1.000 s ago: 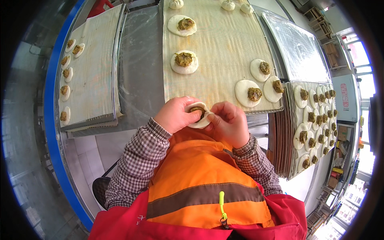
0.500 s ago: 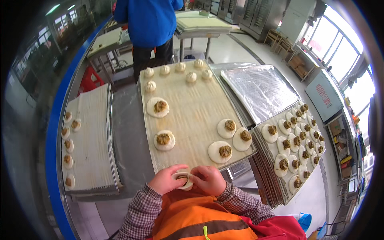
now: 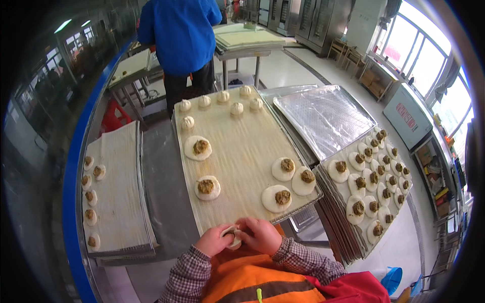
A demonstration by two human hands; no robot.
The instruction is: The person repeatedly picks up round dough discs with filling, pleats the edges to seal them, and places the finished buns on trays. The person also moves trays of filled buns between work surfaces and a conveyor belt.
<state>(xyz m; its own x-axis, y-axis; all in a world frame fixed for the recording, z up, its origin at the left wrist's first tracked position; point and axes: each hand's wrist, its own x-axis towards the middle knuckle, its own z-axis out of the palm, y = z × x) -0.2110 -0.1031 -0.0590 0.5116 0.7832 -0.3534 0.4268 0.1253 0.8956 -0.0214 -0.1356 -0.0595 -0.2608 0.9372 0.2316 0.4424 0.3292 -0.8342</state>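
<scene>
My left hand [image 3: 214, 241] and my right hand [image 3: 260, 235] come together at the near edge of the middle tray, both closed on one filled bun [image 3: 234, 244]. Its white dough is cupped by the left fingers, while the right fingers pinch the rim. The filling is mostly hidden by my fingers. On the paper-lined tray [image 3: 237, 151] lie flat dough rounds topped with brown filling, such as one dough round [image 3: 206, 188] at the left and another dough round [image 3: 276, 198] at the right. Several pleated, closed buns [image 3: 204, 101] stand along its far end.
At the right, a stacked tray [image 3: 361, 230] carries many filled rounds. Behind it lies a plastic-covered tray [image 3: 328, 121]. Another paper-lined stack [image 3: 118, 192] stands at the left with several filled rounds. Beyond the trays is a person in a blue jacket [image 3: 182, 38], near a red stool [image 3: 116, 116].
The view has tilted, so the trays sit lower in the picture. My right fingers have shifted over the dough's rim, and its opening looks narrower. Both hands still hold it.
</scene>
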